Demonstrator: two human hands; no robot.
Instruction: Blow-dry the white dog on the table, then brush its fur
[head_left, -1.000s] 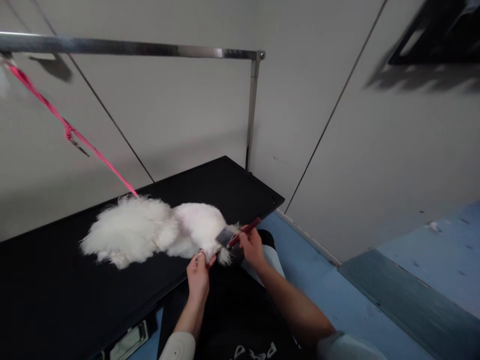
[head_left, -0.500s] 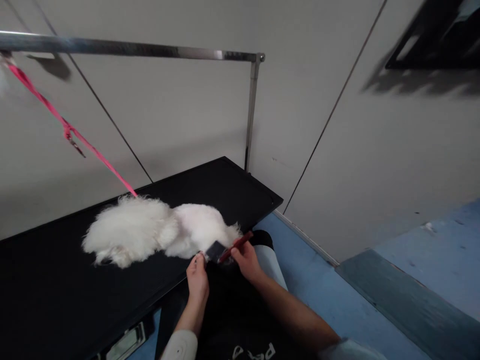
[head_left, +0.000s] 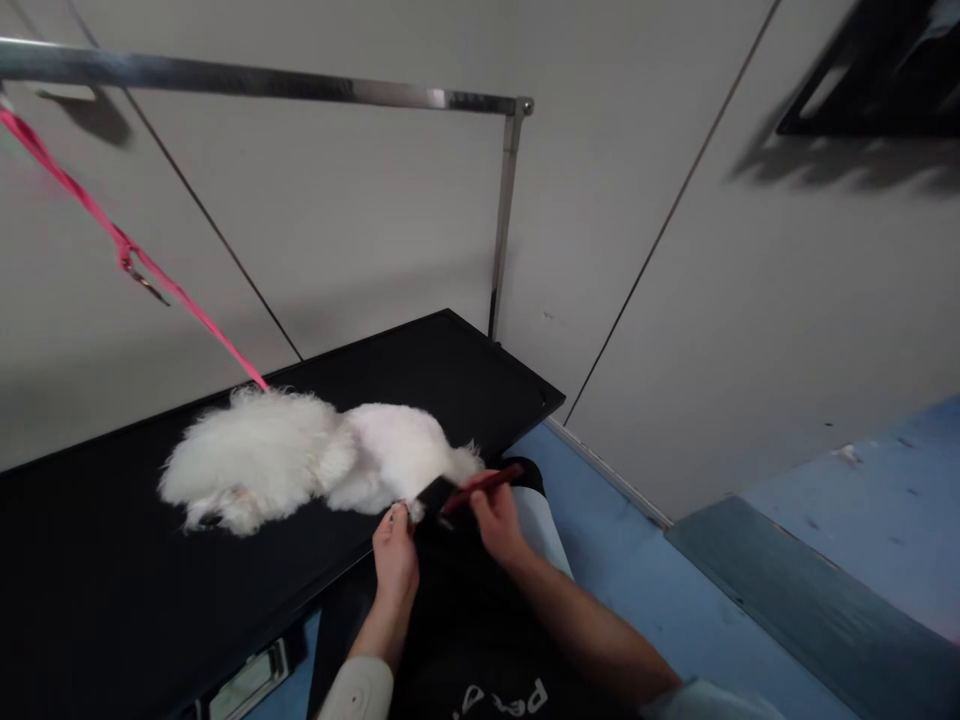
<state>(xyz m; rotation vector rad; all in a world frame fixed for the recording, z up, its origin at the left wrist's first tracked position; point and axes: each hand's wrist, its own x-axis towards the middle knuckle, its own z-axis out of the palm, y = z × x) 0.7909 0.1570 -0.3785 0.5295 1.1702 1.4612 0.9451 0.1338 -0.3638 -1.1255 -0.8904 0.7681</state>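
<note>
A white dog [head_left: 401, 445] with a fluffy head and short-trimmed body is on the black grooming table [head_left: 420, 350], near its front edge. My left hand [head_left: 395, 550] is closed in a pinch on the dog's paw at the table edge; the fingertips hide part of it. In my right hand [head_left: 496, 517] is a slicker brush [head_left: 484, 485] with a dark red handle, gripped between thumb and fingers. Its dark head lies against the fur just right of my left fingertips.
Above the table runs a metal grooming arm [head_left: 300, 82] on an upright post. A pink leash [head_left: 195, 298] with a metal clip slopes from it down to the dog. Beyond the table's right end are the grey wall [head_left: 675, 300] and blue floor [head_left: 600, 500].
The brush has turned slightly: its handle now lies flatter and reaches farther right. My left hand stays on the paw. The view has shifted a little.
</note>
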